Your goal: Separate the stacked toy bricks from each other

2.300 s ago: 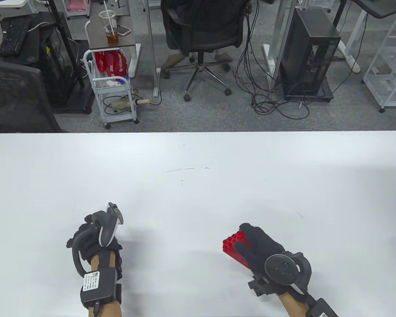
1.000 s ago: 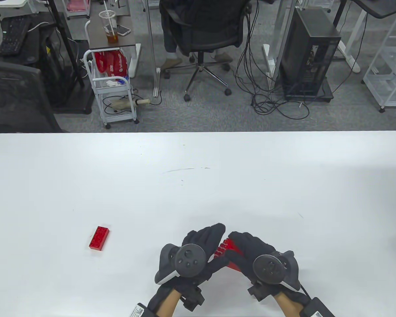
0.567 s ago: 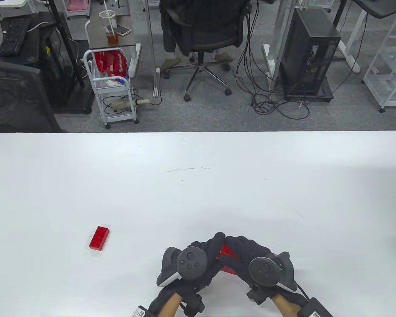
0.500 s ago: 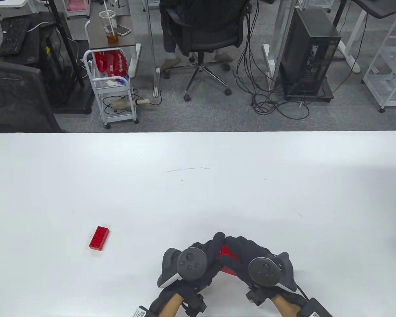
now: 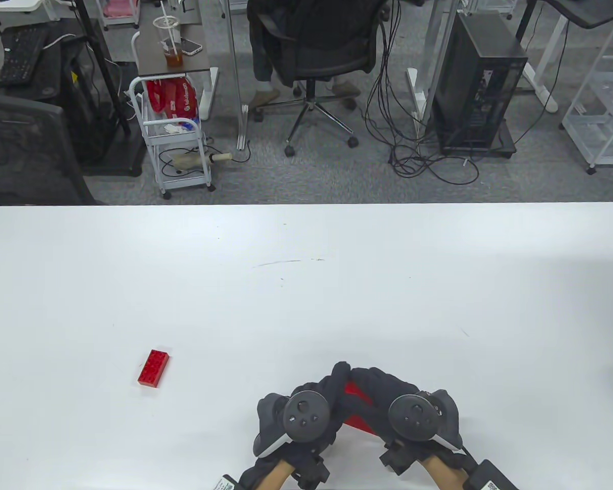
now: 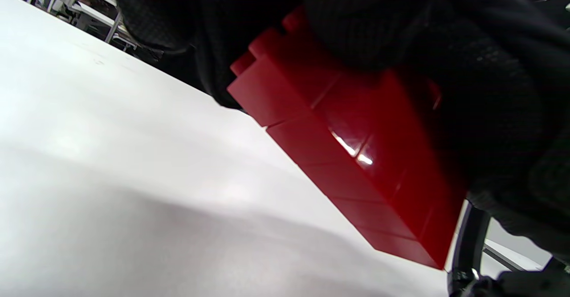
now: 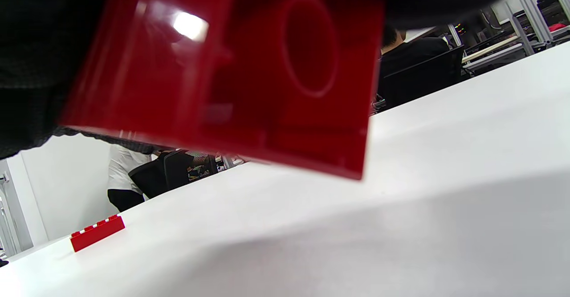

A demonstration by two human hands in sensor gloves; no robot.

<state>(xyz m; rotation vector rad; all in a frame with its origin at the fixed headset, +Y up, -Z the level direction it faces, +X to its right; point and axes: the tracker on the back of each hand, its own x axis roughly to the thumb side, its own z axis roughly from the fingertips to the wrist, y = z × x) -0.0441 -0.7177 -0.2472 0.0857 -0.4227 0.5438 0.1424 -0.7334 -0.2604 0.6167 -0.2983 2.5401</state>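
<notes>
Item: stack of red bricks (image 5: 356, 406), held off the white table (image 5: 306, 286) near its front edge, between both hands. In the left wrist view the stack (image 6: 352, 154) shows several layers with seams between them, tilted, studs toward the upper left. In the right wrist view its hollow underside (image 7: 249, 70) faces the camera, clear of the table surface.

Item: loose red brick (image 5: 153, 368), lying flat on the table well to the left of the hands, studs up; also seen low in the right wrist view (image 7: 97, 233).

Risks, as judged:
- Sudden release. The bricks look tightly pressed together; when a layer gives, the hands may jerk apart and a piece may fly or drop to the table.
- Wrong split. The grips overlap on a short stack, so several layers could come off as one lump instead of a single brick.
- Slip. The plastic is glossy and the gloves are fabric; a weak pinch could let the stack twist out and fall.
- Roll-off. The work is close to the front edge, so a dropped piece may leave the table.

Pose:
- Left hand (image 5: 316, 408): knuckles up, tracker on top, fingers (image 5: 339, 372) curled over the left end of the stack and clamped on it.
- Right hand (image 5: 396, 403): mirrored, fingers wrapped over the right end, gripping it. Fingertips of both hands meet at the far side of the stack.
</notes>
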